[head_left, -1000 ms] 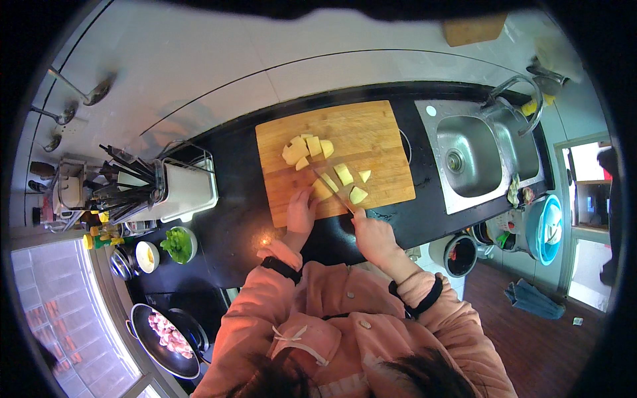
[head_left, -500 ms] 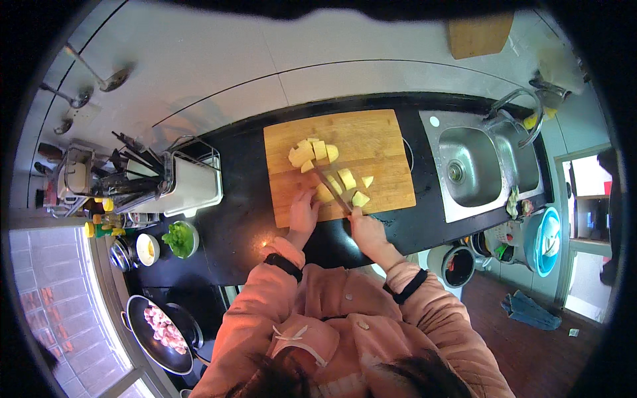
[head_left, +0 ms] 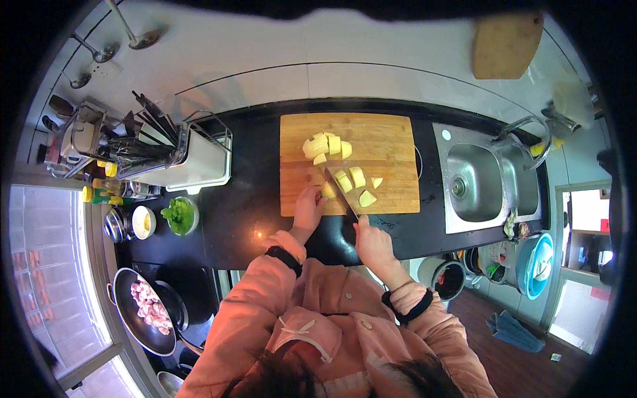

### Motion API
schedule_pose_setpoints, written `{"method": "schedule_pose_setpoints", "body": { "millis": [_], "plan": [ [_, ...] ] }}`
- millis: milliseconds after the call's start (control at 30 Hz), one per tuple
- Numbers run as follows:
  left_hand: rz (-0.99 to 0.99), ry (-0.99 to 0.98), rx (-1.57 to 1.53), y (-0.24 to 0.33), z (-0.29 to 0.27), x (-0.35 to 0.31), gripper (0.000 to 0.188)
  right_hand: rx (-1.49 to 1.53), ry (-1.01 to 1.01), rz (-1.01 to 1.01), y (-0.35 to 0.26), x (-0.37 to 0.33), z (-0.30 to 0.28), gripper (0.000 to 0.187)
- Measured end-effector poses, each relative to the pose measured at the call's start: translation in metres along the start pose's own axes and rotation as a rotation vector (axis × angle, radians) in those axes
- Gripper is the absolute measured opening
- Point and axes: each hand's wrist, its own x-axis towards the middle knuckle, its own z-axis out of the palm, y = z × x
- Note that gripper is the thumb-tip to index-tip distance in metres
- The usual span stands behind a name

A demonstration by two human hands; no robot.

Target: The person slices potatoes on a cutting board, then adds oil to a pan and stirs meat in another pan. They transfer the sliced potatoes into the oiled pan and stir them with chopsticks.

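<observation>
My right hand [head_left: 373, 244] is closed round the handle of a kitchen knife [head_left: 340, 191]. Its blade slants away to the left over a wooden cutting board [head_left: 391, 149], between cut pieces. Left of the blade, the fingertips of my left hand [head_left: 308, 209] press on a pale yellow potato piece [head_left: 328, 190], partly hidden by them. Just right of the blade lie potato chunks [head_left: 357, 176], with a wedge [head_left: 367, 198] nearer me. A pile of potato chunks [head_left: 326, 144] sits farther back on the board.
A double sink [head_left: 472, 179] is on the right. To the left stand a rack of utensils [head_left: 202, 162], a bowl of green vegetables [head_left: 179, 215] and a small white bowl [head_left: 143, 222]. A pan [head_left: 129, 315] with pink meat chunks is at the lower left.
The whole view has shifted, so the board appears farther right. My left fingers remain at the potato piece and my right hand keeps the knife beside it.
</observation>
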Motion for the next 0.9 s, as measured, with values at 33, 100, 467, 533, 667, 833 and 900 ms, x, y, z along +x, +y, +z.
{"method": "schedule_pose_setpoints", "body": {
  "millis": [33,100,467,533,667,833,900],
  "plan": [
    [-0.015,-0.004,-0.029,0.001,0.000,0.000,0.027,0.001,0.008,-0.007,-0.001,-0.001,0.001,0.021],
    [-0.012,-0.003,0.021,0.002,0.000,0.001,0.026,-0.011,-0.005,0.006,-0.002,-0.001,0.002,0.020],
    [-0.004,-0.057,0.053,0.006,-0.008,0.012,0.022,-0.068,-0.070,0.024,-0.001,0.026,0.032,0.019],
    [0.040,-0.024,0.118,0.005,-0.008,0.014,0.023,-0.023,-0.031,0.025,0.003,0.031,0.039,0.022],
    [0.024,-0.033,0.153,0.001,-0.004,0.018,0.025,0.056,-0.014,0.023,0.015,0.032,0.041,0.023],
    [-0.066,0.041,0.083,0.000,0.006,0.035,0.031,0.040,0.114,-0.037,0.032,0.024,0.018,0.025],
    [0.008,0.089,0.113,0.008,0.007,0.037,0.035,0.063,0.154,-0.015,0.039,0.018,0.008,0.026]
  ]
}}
